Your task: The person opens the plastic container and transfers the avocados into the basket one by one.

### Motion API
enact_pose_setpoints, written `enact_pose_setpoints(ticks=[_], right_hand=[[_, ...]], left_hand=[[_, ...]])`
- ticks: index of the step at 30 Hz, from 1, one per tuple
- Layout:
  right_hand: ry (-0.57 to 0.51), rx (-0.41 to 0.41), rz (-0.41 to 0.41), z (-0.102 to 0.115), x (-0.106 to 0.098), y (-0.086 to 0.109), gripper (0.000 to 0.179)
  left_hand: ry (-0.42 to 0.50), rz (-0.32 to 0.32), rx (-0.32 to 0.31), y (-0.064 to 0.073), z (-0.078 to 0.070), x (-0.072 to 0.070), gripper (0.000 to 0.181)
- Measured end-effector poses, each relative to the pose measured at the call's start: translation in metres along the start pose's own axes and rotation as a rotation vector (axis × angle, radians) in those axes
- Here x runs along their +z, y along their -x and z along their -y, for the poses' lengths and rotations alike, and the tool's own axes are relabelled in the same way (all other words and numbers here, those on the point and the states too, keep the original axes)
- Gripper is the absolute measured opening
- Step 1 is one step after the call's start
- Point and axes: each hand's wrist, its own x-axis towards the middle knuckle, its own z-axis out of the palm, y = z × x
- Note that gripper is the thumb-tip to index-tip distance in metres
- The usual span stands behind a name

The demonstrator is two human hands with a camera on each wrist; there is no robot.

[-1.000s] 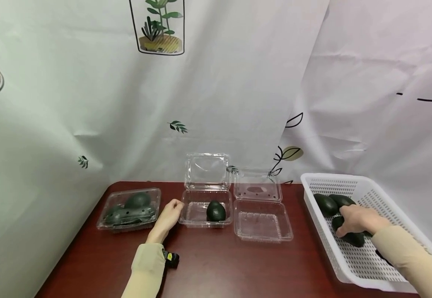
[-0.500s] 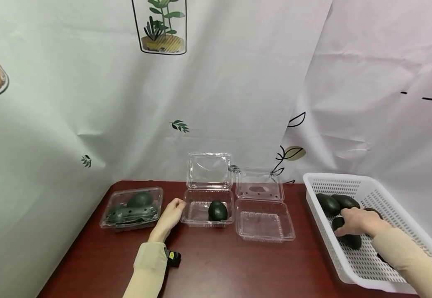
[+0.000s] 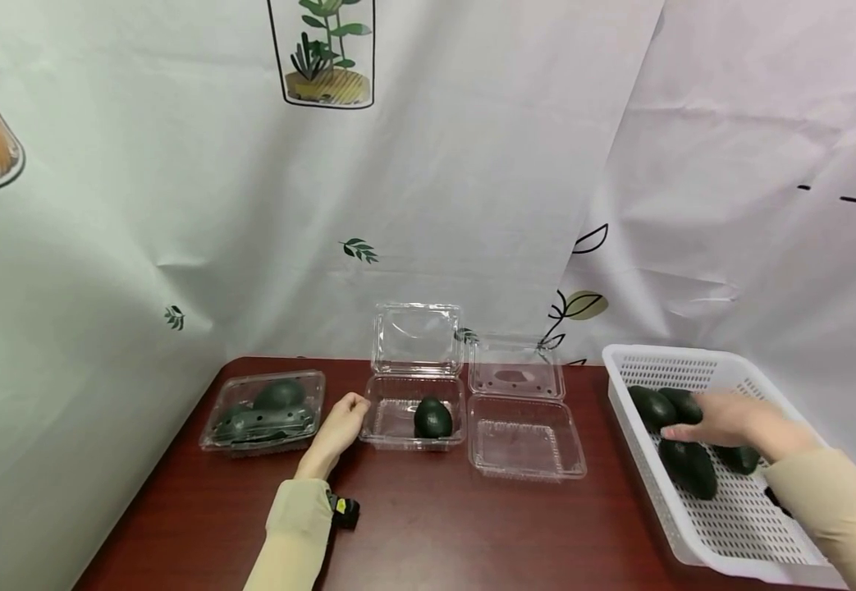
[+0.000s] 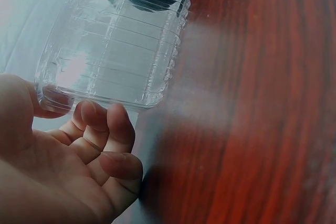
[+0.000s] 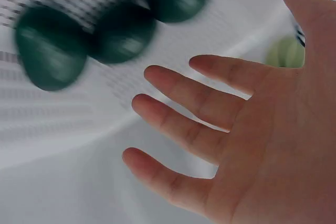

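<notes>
In the head view my left hand point(image 3: 341, 424) is at the left edge of an opened clear plastic clamshell box point(image 3: 391, 419). The left wrist view shows its thumb over the rim and curled fingers point(image 4: 119, 129) outside, pinching the edge. One dark green avocado point(image 3: 433, 419) sits in the right half of this box. My right hand point(image 3: 738, 423) hovers over the white basket point(image 3: 745, 567), its fingers spread and holding nothing in the right wrist view. Several avocados point(image 3: 688, 470) lie below and beside it in the basket; the hand hides part of them.
A second opened clamshell box point(image 3: 524, 439) with nothing in it stands right of the first. At the left, a closed clamshell box point(image 3: 261, 414) holds avocados. All stand on a dark red wooden table point(image 3: 428, 525), with a white printed curtain point(image 3: 472, 164) behind.
My right hand has lifted off the avocado it was over and shifted right and slightly up, baring that avocado. The left hand stays at the box; the head view has drifted slightly.
</notes>
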Motion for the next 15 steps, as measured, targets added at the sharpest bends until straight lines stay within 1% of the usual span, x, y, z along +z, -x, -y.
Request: enact_pose_setpoints(ticks=[3,6,7,11,15], right_hand=[[0.031,-0.014,-0.096,0.009,-0.018,0.004,0.094],[0.060,0.014,-0.172,0.023,-0.035,0.008,0.102],[0.061,0.024,-0.191,0.029,-0.039,0.009,0.103],[0.063,0.008,-0.235,0.055,-0.053,0.012,0.101],[0.058,-0.028,-0.288,0.084,-0.058,0.011,0.090]], left_hand=[[-0.001,0.008,-0.006,0.000,0.000,0.000,0.021],[-0.012,0.018,-0.010,0.000,0.001,-0.002,0.022],[-0.013,0.019,-0.011,0.000,0.001,-0.002,0.022],[-0.021,0.024,-0.015,0.001,0.000,-0.003,0.023],[-0.015,0.030,-0.018,0.000,0.000,-0.003,0.023]])
